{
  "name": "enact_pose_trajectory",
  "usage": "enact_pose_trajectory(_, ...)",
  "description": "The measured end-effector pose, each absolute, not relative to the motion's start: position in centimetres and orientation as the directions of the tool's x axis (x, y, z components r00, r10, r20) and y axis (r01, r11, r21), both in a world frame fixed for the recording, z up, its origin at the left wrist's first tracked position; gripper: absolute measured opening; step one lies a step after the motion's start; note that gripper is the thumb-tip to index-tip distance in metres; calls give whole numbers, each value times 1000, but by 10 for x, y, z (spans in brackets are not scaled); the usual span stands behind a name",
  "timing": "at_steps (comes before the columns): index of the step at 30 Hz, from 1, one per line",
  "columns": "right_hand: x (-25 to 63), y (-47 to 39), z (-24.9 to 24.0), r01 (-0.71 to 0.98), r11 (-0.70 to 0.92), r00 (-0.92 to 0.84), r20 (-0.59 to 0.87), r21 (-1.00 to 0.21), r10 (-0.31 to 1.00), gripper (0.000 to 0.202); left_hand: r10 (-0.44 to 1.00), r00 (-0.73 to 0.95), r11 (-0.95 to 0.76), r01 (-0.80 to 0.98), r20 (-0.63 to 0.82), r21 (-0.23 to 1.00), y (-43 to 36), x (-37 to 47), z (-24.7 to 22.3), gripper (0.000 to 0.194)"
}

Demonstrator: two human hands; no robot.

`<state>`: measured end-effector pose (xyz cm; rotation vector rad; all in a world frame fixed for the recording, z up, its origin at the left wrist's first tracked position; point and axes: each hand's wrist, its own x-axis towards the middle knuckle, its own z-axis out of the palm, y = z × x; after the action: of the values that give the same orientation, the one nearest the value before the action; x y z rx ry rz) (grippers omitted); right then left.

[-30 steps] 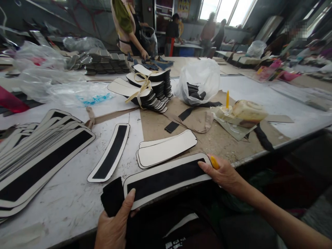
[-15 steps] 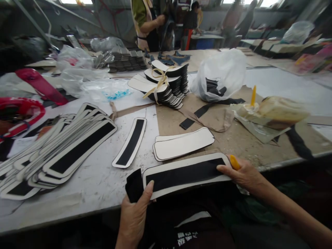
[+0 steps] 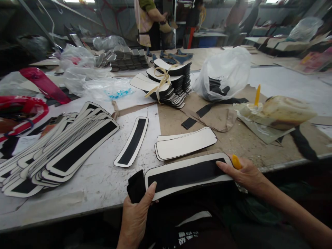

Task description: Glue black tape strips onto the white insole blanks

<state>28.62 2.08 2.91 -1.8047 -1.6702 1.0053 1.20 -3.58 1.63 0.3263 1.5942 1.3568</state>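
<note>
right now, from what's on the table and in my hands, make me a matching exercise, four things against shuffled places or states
Things
1. long white piece with black strip
2. translucent white plastic bag
3. curved white-topped stacks
4. short curved white piece with black strip

Places or states
A. tied with cream ribbon
B. lying between the fanned pile and blank white pieces
C. held by left hand and right hand
D. dark material inside

Pairs: 1-C, 2-D, 3-A, 4-B
</note>
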Motion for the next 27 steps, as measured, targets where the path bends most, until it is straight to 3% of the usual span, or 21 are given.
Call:
enact_pose_trajectory(7, 290, 19, 25, 580, -106, -67, -178, -808, 982, 31, 701, -484, 344, -414, -524, 843, -35, 11, 18, 38)
enact_pose_trajectory(16, 292, 17, 31, 501, -204, -61, -270, -841, 961, 33, 774, -290, 403, -460, -563, 791, -38, 0, 17, 30)
enact_pose_trajectory(21, 292, 16, 28, 359, -274, -122, -336, -892, 934, 34, 694, -391, 392, -499, -605, 773, -35, 1, 22, 58)
enact_pose_trajectory(27, 289, 14, 27, 191, -316, -140, -344, -929, 928, 35, 661, -378, 422, -526, -648, 738, -33, -1, 22, 62)
